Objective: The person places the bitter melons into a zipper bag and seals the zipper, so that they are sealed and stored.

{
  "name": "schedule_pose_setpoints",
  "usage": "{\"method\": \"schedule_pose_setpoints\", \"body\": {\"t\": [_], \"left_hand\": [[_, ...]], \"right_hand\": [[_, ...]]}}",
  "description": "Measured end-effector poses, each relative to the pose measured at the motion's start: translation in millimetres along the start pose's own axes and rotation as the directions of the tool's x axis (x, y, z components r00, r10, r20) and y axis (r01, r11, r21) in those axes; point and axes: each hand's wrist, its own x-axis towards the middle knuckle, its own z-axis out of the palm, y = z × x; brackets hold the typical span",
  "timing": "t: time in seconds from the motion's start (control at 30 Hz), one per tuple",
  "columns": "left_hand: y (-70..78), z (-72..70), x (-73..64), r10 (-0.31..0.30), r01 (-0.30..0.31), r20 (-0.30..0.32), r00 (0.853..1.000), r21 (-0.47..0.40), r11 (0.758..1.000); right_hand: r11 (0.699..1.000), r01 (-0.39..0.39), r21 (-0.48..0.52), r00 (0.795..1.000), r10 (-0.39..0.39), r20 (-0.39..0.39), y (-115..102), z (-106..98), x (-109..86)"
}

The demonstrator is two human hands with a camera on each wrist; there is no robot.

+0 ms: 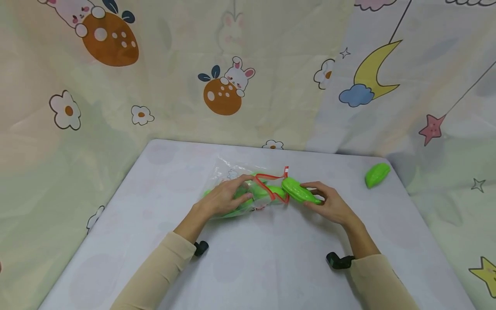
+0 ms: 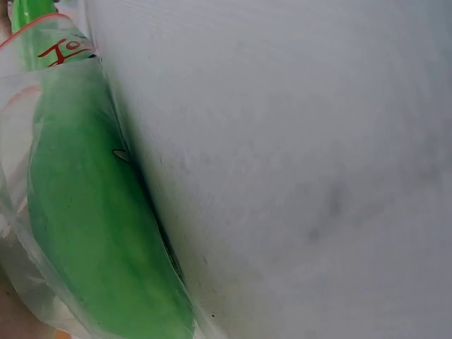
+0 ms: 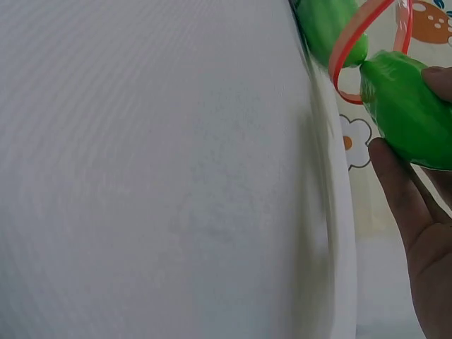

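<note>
A clear zip bag [image 1: 228,170] with a red zip strip [image 1: 267,175] around its mouth lies on its side near the middle of the table. Several glossy green fruit-like pieces [image 2: 92,205] show through its plastic. My left hand [image 1: 222,198] holds the bag from above near its mouth, thumb and fingers bent over the plastic. At the bag's open end, my right hand [image 1: 329,202] grips an oblong green piece [image 1: 297,189] between thumb and fingers. Its far tip is right at the red strip.
Another green piece [image 1: 377,175] lies near the table's back right corner. The white-covered table [image 1: 271,267] ends at a hanging cloth [image 1: 174,77] printed with rabbits, flowers and stars. Dark wrist cameras [image 1: 339,261] stick out inward from both sleeves.
</note>
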Motion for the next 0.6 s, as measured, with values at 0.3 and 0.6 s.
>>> {"method": "schedule_pose_setpoints", "body": {"t": [0.3, 0.6], "left_hand": [[-2.2, -0.4, 1.5, 0.027, -0.027, -0.004, 1.000, -0.007, 1.000], [-2.3, -1.2, 2.0, 0.035, -0.035, -0.006, 0.999, 0.000, 0.999]], "right_hand": [[0.999, -0.014, 0.038, 1.000, 0.013, 0.024, -2.2, 4.3, 4.0], [0.998, -0.033, 0.051, 0.998, 0.030, 0.057, -5.7, 4.6, 6.0]]}}
